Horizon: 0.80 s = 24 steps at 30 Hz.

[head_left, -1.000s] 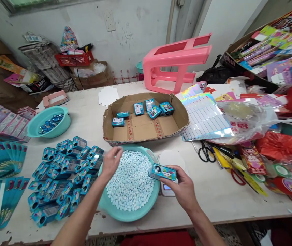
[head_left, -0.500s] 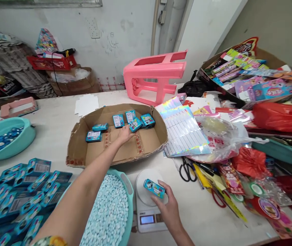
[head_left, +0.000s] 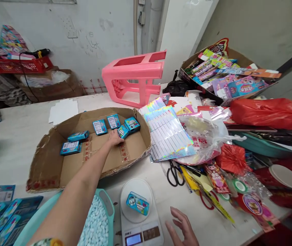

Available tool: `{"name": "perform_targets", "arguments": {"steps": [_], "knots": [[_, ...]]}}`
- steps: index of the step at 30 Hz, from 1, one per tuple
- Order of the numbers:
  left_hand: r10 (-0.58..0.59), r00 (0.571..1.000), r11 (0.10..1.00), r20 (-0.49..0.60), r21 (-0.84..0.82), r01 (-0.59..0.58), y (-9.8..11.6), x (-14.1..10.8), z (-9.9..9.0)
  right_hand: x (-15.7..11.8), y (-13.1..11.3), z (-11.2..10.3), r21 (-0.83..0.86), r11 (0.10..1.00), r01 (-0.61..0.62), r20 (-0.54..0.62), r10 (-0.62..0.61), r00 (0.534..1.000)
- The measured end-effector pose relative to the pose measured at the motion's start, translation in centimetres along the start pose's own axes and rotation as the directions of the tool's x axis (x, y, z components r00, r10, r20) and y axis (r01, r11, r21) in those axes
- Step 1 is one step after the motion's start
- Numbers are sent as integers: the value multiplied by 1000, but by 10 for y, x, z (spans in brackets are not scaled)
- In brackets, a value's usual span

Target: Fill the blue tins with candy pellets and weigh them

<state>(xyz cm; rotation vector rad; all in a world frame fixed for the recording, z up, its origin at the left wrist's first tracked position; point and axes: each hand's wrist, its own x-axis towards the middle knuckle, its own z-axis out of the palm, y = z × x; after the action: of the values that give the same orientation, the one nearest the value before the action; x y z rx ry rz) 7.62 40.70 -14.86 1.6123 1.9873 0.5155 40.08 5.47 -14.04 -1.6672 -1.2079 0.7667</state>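
Inside the low cardboard box (head_left: 66, 168), my left hand (head_left: 115, 138) has its fingers on a small blue candy box (head_left: 122, 131). Several more blue boxes lie in there, two at the left side and others along the back. A blue box (head_left: 137, 203) rests alone on the round plate of the white scale (head_left: 146, 235), whose display is lit. My right hand (head_left: 183, 228) is just right of the scale, fingers apart and holding nothing. Below my left forearm stands a turquoise basin (head_left: 110, 205) of pale blue candies.
Many blue boxes (head_left: 0, 194) stand at the lower left. A pink plastic stool (head_left: 135, 71) lies on its side behind the cardboard box. Right of it are shiny sticker sheets (head_left: 165, 131), black scissors (head_left: 173, 176), bags and a full carton (head_left: 228, 78).
My right hand has let go of the blue box on the scale and moved right. My left hand has closed on a box in the carton. The view has turned to the right.
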Motion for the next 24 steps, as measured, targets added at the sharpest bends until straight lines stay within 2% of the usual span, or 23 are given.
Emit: {"name": "perform_targets", "arguments": {"steps": [3,6,9,11,13,15,17,19,20,21,22,24], "knots": [[94,993,995,70,-45,-91,7,-22,-23,9,-13,-8,-47,996,75,76,-71,995],[227,969,944,102,-266,-193,17,-66,-64,13,-43,-6,-80,984,160,102,-151,983],[360,926,823,116,-507,-256,28,-139,-106,6,-86,9,-37,969,245,114,-240,964],[396,910,807,124,-520,-280,36,-197,-127,-4,-118,22,41,956,289,136,-292,947],[406,899,843,166,-447,-298,40,-254,-141,-16,-146,34,118,936,333,129,-347,929],[398,888,885,232,-353,-305,39,-304,-149,-30,-168,41,131,888,441,83,-453,888],[386,862,907,328,-305,-290,31,-347,-152,-47,-180,45,75,803,592,145,-596,790],[356,829,924,431,-297,-243,19,-383,-152,-70,-185,48,28,703,711,360,-671,648],[328,818,934,472,-291,-206,11,-400,-151,-83,-184,51,24,674,738,475,-658,585],[289,812,946,507,-281,-161,3,-414,-150,-96,-182,54,20,674,739,566,-617,547],[246,807,955,537,-277,-107,-6,-426,-149,-110,-179,57,10,700,714,625,-562,542],[188,789,945,584,-328,17,-25,-438,-146,-133,-172,64,-24,791,612,676,-438,593]]}}
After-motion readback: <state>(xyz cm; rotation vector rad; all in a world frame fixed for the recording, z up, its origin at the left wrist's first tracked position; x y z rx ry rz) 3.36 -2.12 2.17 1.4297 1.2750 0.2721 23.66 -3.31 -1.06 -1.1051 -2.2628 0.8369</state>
